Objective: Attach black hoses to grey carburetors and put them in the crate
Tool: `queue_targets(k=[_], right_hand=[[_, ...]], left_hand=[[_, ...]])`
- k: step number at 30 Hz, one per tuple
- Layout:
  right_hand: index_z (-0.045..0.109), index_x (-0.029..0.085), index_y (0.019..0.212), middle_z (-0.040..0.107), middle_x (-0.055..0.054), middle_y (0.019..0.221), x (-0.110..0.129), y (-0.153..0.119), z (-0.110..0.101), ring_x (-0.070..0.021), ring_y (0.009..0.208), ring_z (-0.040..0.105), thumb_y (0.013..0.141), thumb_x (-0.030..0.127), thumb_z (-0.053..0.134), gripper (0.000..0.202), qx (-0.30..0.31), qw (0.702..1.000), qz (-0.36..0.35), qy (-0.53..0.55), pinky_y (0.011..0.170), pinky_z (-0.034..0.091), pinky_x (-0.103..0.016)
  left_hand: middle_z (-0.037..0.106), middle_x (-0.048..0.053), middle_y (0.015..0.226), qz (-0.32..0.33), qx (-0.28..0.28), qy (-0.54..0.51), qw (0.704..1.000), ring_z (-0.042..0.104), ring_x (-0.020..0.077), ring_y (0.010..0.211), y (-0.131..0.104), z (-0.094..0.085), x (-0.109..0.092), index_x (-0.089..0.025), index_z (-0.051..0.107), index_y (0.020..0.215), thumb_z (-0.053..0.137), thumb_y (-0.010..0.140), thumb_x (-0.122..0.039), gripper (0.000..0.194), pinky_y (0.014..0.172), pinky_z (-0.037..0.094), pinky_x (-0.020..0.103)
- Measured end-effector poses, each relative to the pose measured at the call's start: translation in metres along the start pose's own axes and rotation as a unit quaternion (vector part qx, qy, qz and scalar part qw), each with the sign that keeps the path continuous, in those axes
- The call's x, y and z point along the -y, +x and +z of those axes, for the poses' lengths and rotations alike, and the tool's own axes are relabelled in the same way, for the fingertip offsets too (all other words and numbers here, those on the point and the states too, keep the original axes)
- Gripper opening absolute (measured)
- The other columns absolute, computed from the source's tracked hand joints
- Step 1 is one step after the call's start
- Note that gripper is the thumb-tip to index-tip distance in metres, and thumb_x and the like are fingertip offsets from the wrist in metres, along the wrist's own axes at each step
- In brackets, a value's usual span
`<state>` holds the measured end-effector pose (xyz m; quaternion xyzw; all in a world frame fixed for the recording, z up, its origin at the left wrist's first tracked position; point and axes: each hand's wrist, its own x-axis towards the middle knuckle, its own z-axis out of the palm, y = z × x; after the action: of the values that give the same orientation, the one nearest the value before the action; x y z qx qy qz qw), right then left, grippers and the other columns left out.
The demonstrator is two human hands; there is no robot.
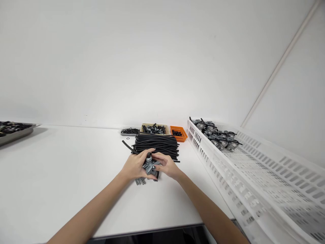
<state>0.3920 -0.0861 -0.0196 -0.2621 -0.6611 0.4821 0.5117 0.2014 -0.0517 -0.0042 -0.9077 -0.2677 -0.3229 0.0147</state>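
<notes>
Between my two hands is a grey metal carburetor [149, 166] with a black cap on top. My left hand [135, 166] is wrapped round its left side, the thumb below it. From the right, my right hand [167, 165] closes on the same part, its fingers and thumb pressed to the metal. A black rubber hose [129, 146] sticks out to the upper left past my left hand. Just behind my hands lies a thick bundle of black hoses [157, 144]. Small grey metal pieces [140, 181] show on the table below my left hand.
A white slotted crate [210, 162] on the right holds several carburetors [218, 135]. Along the wall stand a clear tray of black rings [130, 131], a beige tray of small parts [154, 128] and an orange basket [181, 137]. A metal tray [25, 130] sits far left.
</notes>
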Motion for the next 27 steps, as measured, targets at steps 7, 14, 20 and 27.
queue_targets(k=[7,14,20,27], right_hand=[[0.068,0.020,0.105,0.060,-0.007,0.106,0.001,0.002,0.008,-0.0224,0.106,0.055,0.070,0.034,0.074,0.037,-0.041,0.993,-0.031,-0.109,0.095,0.045,-0.038],[0.067,0.019,0.096,0.064,-0.006,0.095,0.003,0.003,0.014,-0.0190,0.090,0.060,0.081,0.030,0.060,0.020,-0.112,0.976,-0.019,-0.185,0.085,0.049,-0.035],[0.064,0.018,0.091,0.067,-0.007,0.091,-0.004,0.006,0.014,-0.0191,0.086,0.062,0.081,0.029,0.057,0.017,-0.147,0.972,-0.007,-0.185,0.081,0.051,-0.033],[0.064,0.017,0.089,0.067,-0.006,0.082,-0.008,0.010,0.010,-0.0177,0.077,0.063,0.081,0.040,0.056,0.025,-0.207,0.967,-0.008,-0.148,0.073,0.050,-0.029]], left_hand=[[0.058,0.009,0.123,0.025,0.065,0.002,0.998,0.067,0.0222,0.088,0.006,-0.010,-0.007,-0.027,0.031,0.135,0.060,0.053,-0.078,0.101,0.059,0.047,0.025],[0.050,0.009,0.133,-0.022,0.083,-0.043,0.995,0.063,0.0252,0.101,0.009,-0.013,-0.008,-0.030,0.018,0.141,0.069,0.053,-0.070,0.109,0.070,0.051,0.030],[0.058,0.008,0.123,-0.068,0.102,-0.071,0.990,0.060,0.0273,0.108,0.007,-0.019,-0.007,-0.031,0.016,0.143,0.076,0.059,-0.051,0.105,0.084,0.050,0.038],[0.060,0.007,0.116,-0.041,0.010,-0.136,0.990,0.058,0.0207,0.108,0.006,-0.021,0.002,-0.026,0.029,0.136,0.054,0.087,-0.035,0.056,0.092,0.049,0.039]])
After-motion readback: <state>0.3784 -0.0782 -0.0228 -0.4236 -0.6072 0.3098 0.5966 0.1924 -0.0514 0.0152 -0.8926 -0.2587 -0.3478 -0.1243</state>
